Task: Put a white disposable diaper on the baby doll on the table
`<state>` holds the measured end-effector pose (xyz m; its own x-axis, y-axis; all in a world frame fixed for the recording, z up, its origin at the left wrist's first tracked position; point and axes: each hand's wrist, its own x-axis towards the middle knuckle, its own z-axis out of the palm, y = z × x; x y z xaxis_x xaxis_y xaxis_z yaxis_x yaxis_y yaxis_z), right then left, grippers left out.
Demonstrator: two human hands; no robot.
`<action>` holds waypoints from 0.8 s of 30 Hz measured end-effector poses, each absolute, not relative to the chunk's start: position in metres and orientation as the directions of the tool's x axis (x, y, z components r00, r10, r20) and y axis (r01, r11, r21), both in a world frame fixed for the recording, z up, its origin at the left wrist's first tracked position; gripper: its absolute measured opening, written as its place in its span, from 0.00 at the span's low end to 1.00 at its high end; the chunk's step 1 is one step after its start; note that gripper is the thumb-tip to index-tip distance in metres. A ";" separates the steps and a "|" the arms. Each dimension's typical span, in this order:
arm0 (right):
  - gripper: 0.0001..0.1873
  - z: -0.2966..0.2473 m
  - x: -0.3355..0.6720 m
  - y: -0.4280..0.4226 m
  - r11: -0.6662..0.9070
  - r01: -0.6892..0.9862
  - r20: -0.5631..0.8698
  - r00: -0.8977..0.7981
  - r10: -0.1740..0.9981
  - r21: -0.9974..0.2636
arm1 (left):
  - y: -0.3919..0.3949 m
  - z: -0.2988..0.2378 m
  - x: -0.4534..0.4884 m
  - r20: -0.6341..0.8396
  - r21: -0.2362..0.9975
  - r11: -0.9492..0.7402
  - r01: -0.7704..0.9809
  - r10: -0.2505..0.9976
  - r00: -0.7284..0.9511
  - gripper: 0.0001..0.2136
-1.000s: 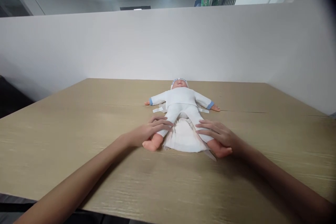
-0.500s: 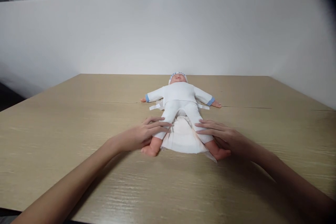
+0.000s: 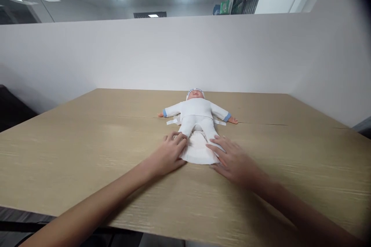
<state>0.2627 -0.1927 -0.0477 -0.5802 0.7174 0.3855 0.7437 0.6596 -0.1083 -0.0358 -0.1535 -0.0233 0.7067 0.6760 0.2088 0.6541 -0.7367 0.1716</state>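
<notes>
A baby doll [image 3: 198, 107] in a white outfit with blue cuffs and a white printed cap lies on its back, arms spread wide. Under its hips and between its legs lies a white diaper [image 3: 199, 150], unfolded, with its tabs out at both sides of the waist. My left hand [image 3: 173, 150] is curled over the doll's lower leg, thumb and fingers closed at the diaper's near left corner. Slightly blurred, my right hand [image 3: 232, 159] has its fingers apart over the other lower leg, thumb by the near right corner. Both feet of the doll are hidden behind my hands.
The doll lies on a wide wood-grain table [image 3: 116, 150] with a seam across it. A white partition [image 3: 185, 54] rises along the back and right. A dark object [image 3: 13, 108] stands beyond the left edge.
My hands have moved inward and down from the doll's legs to the diaper's near corners. My left fingers have curled in. The doll's feet have become hidden. The view has tilted up.
</notes>
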 end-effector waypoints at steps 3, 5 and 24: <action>0.21 -0.049 0.256 -0.191 0.617 0.782 0.404 -0.539 0.739 -0.086 | -0.151 -0.021 -0.033 0.217 0.144 -0.735 0.662 0.677 0.704 0.07; 0.20 -0.041 0.256 -0.185 0.593 0.795 0.399 -0.506 0.765 -0.130 | -0.144 -0.012 -0.034 0.227 0.221 -0.724 0.654 0.690 0.687 0.08; 0.20 -0.037 0.254 0.022 0.307 0.520 0.300 -0.099 0.949 -0.797 | 0.029 -0.007 0.015 0.040 0.973 -0.098 0.208 0.964 0.264 0.18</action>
